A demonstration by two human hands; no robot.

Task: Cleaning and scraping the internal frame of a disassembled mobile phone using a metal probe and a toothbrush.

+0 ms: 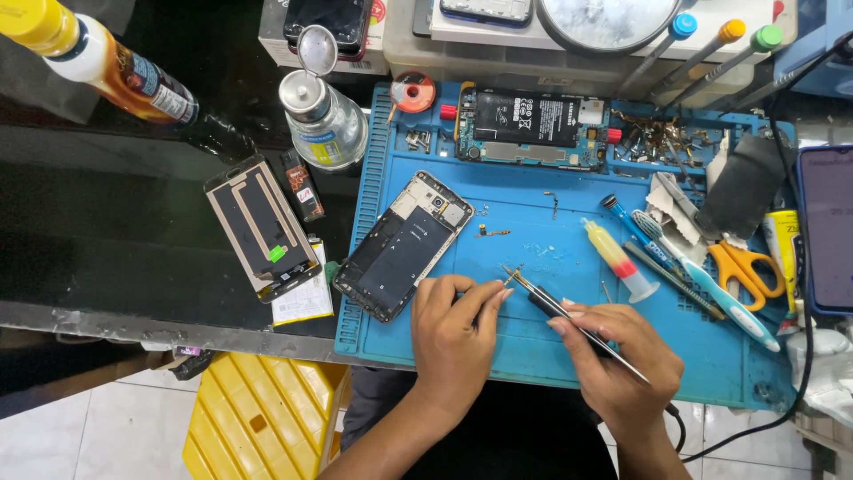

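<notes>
My right hand (pixel 613 351) grips thin metal tweezers (pixel 569 316) whose tips point up-left to a tiny part near the fingertips of my left hand (pixel 453 333). My left hand rests on the blue work mat (pixel 533 231), fingers pinched around that small part, which is too small to make out. Just left of it lies an open phone frame (pixel 402 244), tilted. A phone board with a black battery (pixel 526 120) lies at the mat's far edge.
A syringe with yellow and red content (pixel 619 260), a toothbrush (pixel 702 276), orange scissors (pixel 745 267) and a phone (pixel 826 227) lie to the right. A phone screen panel (pixel 259 227), a clear bottle (pixel 324 120) and an amber bottle (pixel 98 58) are on the left. A yellow stool (pixel 262 418) stands below.
</notes>
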